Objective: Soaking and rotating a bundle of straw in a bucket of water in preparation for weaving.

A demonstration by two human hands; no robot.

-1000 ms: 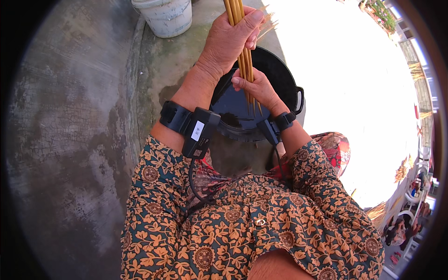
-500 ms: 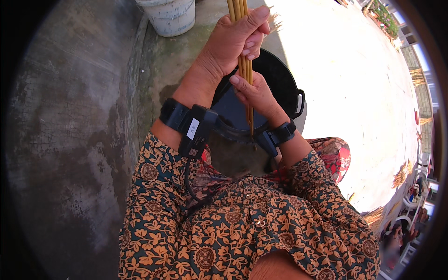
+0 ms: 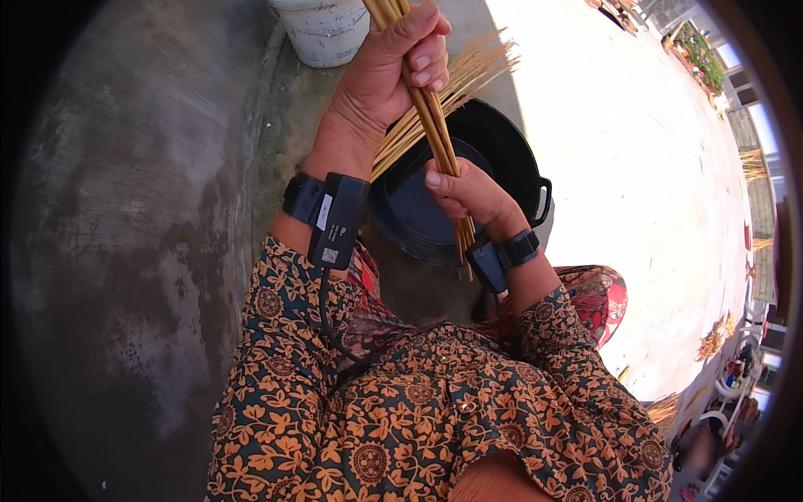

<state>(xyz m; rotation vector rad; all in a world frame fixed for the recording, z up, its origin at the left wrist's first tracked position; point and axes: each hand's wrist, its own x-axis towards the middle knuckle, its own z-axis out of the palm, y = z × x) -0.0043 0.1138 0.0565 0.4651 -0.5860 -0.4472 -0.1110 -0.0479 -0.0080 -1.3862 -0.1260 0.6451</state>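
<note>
My left hand [image 3: 400, 60] is closed around the upper part of a bundle of thin golden stalks [image 3: 435, 127]. Lower down, my right hand [image 3: 471, 194] grips the same bundle, its thumb lying along the stalks. The cut-looking ends point down toward my lap, and the top runs out of view. Beneath both hands stands a black tub [image 3: 512, 146] with a looped handle and a dark bluish bottom. Across its far left part lies a second bunch of straw [image 3: 477, 74] with feathery tips, partly hidden by my left hand and wrist.
A stained white bucket [image 3: 323, 35] stands beyond the tub. Grey concrete [image 3: 142, 209] fills the left side, and brightly sunlit ground [image 3: 636, 167] spreads to the right. Small straw heaps [image 3: 716, 336] lie at the far right. Black devices [image 3: 339, 222] are strapped to my wrists.
The held bundle has tilted, its upper end moving left with my left hand. My right hand has shifted slightly right and down. More of the feathery straw shows behind.
</note>
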